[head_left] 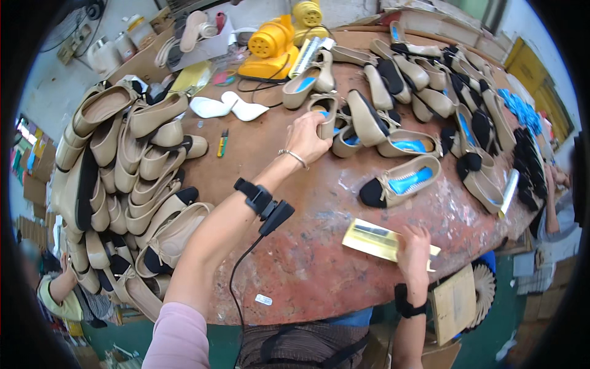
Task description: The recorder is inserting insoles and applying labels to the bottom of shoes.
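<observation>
The left hand (305,138) reaches across the worn reddish table (307,264), its fingers closed around the heel end of a beige flat shoe (324,114) that stands among other shoes near the table's far middle. The right hand (413,246) lies flat, fingers spread, on a gold strip of sheet material (375,238) at the near edge — pressing rather than gripping, as far as this view allows. A black strap-mounted device (264,204) sits on the left forearm, with a cable hanging from it. A heap of beige shoes (123,178) fills the left side; a shoe with a blue insole (402,180) lies just beyond the right hand — apart from it.
</observation>
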Demonstrator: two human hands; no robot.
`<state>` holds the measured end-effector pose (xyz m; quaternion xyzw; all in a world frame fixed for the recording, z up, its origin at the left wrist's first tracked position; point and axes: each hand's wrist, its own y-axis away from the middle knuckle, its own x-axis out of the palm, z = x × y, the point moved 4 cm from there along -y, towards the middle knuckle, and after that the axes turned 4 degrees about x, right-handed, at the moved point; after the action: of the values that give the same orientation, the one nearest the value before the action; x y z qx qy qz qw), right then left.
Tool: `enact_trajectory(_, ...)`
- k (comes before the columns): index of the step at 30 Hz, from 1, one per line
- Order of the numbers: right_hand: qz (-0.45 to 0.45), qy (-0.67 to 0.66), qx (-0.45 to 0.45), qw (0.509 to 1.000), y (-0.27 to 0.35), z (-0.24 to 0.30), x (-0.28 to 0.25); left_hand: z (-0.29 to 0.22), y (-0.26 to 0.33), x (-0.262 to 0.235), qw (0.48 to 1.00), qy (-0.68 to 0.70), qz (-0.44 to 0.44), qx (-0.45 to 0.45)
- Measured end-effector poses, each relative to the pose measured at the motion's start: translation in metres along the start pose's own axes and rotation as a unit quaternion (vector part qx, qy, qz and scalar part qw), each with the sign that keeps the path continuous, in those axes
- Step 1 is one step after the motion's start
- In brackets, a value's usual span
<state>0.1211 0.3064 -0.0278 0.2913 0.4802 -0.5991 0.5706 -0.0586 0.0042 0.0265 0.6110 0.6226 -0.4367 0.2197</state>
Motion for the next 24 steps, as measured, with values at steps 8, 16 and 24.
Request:
enact_trajectory(8,-0.02,-0.033,0.078,0.996,-0.002,-0.019,-0.011,0.094,0.043,-0.062,0.948,0.275,0.146,-0.068)
enact_trajectory(16,-0.013,-0.074,0.082,0.994,-0.01,0.006,-0.015,0.219,-0.038,-0.04,0.95,-0.283,0.003,-0.134)
enact_trajectory(24,-0.036,-0.135,0.122,0.983,-0.012,0.028,-0.03,0.195,-0.011,-0.082,0.945,-0.17,-0.27,-0.075)
